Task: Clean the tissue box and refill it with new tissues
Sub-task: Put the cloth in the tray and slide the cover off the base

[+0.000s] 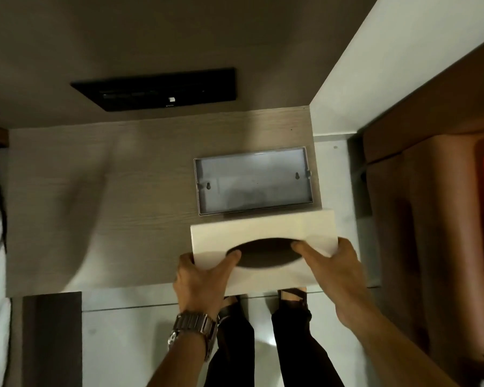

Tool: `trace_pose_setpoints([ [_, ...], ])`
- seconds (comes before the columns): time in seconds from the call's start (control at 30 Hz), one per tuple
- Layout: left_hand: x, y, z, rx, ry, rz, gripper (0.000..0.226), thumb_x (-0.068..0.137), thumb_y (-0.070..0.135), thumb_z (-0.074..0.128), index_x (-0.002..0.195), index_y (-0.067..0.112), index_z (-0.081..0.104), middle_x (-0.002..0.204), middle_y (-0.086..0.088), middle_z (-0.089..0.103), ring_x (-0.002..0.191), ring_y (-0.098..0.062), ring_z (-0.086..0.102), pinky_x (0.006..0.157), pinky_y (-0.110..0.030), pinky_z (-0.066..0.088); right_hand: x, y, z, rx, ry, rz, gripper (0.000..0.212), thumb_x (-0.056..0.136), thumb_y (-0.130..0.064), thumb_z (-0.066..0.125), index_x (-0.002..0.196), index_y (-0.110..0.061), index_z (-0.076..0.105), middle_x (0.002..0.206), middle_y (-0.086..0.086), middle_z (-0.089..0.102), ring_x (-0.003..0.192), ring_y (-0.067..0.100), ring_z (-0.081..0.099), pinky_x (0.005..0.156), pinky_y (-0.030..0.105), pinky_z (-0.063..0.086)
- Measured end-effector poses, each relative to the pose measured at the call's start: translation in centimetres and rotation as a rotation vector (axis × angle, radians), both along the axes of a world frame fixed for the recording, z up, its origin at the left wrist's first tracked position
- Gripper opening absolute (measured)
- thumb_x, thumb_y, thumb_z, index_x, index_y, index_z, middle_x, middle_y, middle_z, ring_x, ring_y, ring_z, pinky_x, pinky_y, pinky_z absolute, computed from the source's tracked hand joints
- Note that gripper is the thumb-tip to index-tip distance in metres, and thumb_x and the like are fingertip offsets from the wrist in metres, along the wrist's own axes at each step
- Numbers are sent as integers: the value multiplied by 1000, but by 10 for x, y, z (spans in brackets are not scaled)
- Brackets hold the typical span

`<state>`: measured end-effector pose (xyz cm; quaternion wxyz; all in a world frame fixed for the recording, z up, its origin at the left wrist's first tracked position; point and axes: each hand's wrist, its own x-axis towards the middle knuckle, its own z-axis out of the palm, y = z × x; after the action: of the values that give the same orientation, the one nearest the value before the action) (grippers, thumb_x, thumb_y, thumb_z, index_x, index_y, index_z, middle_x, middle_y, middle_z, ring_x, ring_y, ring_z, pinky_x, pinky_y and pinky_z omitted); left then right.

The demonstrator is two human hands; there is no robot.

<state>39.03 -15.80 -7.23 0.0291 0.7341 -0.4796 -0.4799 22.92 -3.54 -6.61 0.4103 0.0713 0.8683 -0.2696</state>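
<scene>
Both hands, left hand [200,277] and right hand [337,270], clasp the cream tissue-box cover [263,229] by its ends; beyond them its empty grey base [253,181] lies open on the worktop [95,205], likely awaiting tissues.

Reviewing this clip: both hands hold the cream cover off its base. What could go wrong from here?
1. The cream tissue-box cover overhangs the wooden table edge; if the left hand or right hand slips, it may drop to the floor.
2. It could knock the grey plastic base tray lying just behind.
</scene>
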Motion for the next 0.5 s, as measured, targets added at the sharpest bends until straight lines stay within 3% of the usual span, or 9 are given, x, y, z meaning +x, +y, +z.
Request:
trace_pose_setpoints([
  [0.07, 4, 5, -8, 32, -17, -4, 80, 46, 58, 83, 109, 14, 60, 98, -1, 64, 83, -18, 59, 33, -8, 37, 5, 10, -10, 33, -20, 10, 78, 64, -68, 75, 124, -29, 44, 113, -3, 56, 103, 23, 57, 82, 40, 57],
  [0.1, 5, 6, -12, 42, -26, -18, 80, 48, 56, 84, 111, 13, 60, 101, -2, 64, 84, -18, 60, 36, -8, 41, 6, 12, -15, 45, -24, 24, 75, 69, -64, 76, 126, -28, 44, 111, -4, 54, 100, 21, 56, 71, 31, 55],
  [0.17, 5, 4, -21, 48, -30, -44, 81, 49, 57, 82, 114, 14, 59, 105, -2, 65, 89, -20, 62, 60, -23, 56, 4, 10, -25, 50, -20, 35, 71, 73, -60, 75, 128, -26, 44, 106, -6, 52, 94, 16, 54, 56, 20, 46],
  [0.27, -2, -4, -31, 67, -21, -43, 82, 50, 58, 81, 116, 14, 58, 110, -2, 65, 98, -24, 62, 84, -42, 56, -2, 2, -35, 58, -2, 45, 71, 76, -60, 73, 129, -22, 45, 107, -5, 53, 101, 21, 56, 78, 35, 53],
  [0.37, -9, -13, -38, 59, -50, -43, 78, 54, 56, 82, 115, 12, 60, 110, -5, 65, 101, -28, 62, 87, -44, 54, -8, -9, -39, 86, -1, 75, 73, 78, -61, 70, 132, -19, 46, 123, 4, 56, 113, 29, 56, 99, 51, 51],
  [0.5, -12, -17, -42, 44, -41, -56, 71, 57, 55, 82, 112, 13, 63, 105, -3, 67, 94, -24, 61, 81, -34, 53, -12, -18, -39, 71, -10, 68, 76, 79, -60, 70, 136, -17, 45, 134, 6, 53, 120, 30, 54, 102, 52, 49],
])
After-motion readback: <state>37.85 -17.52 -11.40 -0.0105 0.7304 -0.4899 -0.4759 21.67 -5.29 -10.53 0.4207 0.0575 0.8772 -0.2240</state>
